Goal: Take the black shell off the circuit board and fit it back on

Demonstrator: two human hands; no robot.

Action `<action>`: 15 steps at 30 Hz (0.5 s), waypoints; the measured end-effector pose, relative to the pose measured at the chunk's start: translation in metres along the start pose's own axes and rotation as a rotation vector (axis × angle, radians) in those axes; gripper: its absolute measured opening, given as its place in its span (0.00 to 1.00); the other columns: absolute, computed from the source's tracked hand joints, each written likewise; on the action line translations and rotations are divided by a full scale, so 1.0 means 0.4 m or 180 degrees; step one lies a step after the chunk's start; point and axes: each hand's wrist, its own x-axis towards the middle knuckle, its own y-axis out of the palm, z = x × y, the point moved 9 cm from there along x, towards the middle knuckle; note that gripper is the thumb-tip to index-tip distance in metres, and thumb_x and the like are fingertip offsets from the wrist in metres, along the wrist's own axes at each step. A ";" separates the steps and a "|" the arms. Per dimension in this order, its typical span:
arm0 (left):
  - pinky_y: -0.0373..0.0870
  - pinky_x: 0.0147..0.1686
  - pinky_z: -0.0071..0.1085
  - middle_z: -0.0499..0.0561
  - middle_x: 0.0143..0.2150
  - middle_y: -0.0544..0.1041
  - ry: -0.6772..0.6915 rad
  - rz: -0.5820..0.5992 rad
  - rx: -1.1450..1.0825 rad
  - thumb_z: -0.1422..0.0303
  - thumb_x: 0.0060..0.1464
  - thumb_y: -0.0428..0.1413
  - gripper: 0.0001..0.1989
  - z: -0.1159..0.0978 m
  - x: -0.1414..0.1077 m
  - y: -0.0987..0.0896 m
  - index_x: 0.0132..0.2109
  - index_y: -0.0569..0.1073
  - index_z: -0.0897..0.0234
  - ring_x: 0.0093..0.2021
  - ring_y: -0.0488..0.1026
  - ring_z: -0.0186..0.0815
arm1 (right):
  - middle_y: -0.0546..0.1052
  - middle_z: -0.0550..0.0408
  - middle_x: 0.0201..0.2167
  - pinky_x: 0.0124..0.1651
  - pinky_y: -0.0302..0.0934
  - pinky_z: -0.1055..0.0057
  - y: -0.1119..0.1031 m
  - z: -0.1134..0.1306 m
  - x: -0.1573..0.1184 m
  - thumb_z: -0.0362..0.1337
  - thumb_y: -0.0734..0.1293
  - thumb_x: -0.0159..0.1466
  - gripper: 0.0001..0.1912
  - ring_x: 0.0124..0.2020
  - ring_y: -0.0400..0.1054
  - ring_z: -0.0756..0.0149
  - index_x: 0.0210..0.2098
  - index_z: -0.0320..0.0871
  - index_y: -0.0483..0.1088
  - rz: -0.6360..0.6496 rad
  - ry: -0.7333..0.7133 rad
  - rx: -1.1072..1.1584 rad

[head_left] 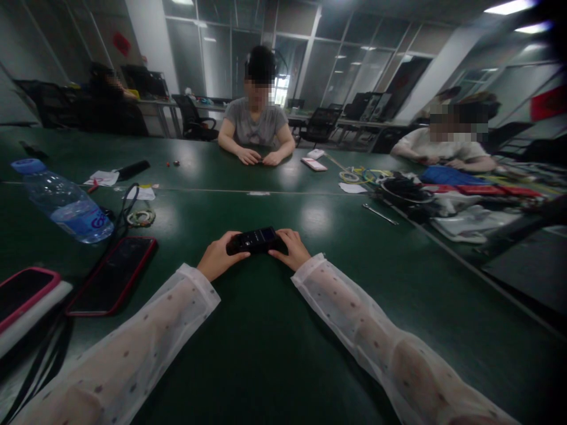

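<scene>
A small black device with a lit screen [257, 239] is held level just over or on the green table [261, 354], in front of me. My left hand [219, 255] grips its left end, thumb along the near edge. At the other end, my right hand [292, 249] closes round it in the same way. Sheer white sleeves with dark dots cover both my arms. I cannot tell what kind of device it is, and its underside is hidden.
Left of me lie a phone in a red case [113, 276], a pink-edged phone [26, 292], cables and a tilted water bottle [66, 203]. On the right are a wrench [380, 214] and a heap of cables [407, 189]. Two people sit across the table.
</scene>
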 end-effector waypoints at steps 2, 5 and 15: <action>0.69 0.48 0.45 0.54 0.49 0.74 -0.0011 0.0007 -0.0012 0.59 0.48 0.61 0.26 -0.002 0.000 -0.001 0.53 0.65 0.58 0.49 0.73 0.43 | 0.66 0.46 0.49 0.54 0.61 0.49 0.001 -0.002 0.000 0.45 0.68 0.58 0.27 0.52 0.59 0.51 0.55 0.46 0.62 0.0004 0.0016 0.0004; 0.69 0.48 0.45 0.54 0.50 0.74 0.0002 0.0014 -0.0076 0.60 0.47 0.61 0.25 -0.008 -0.001 -0.003 0.53 0.66 0.58 0.49 0.73 0.44 | 0.65 0.46 0.50 0.54 0.61 0.48 0.002 -0.004 0.000 0.45 0.68 0.58 0.28 0.53 0.58 0.51 0.55 0.46 0.61 0.0013 0.0022 0.0021; 0.67 0.50 0.45 0.54 0.50 0.74 0.0148 -0.0120 -0.0533 0.61 0.47 0.62 0.25 0.000 0.008 -0.007 0.52 0.66 0.59 0.51 0.71 0.43 | 0.66 0.45 0.50 0.54 0.61 0.50 -0.002 0.001 0.001 0.44 0.68 0.57 0.25 0.52 0.59 0.51 0.52 0.43 0.63 0.0018 0.0045 -0.0018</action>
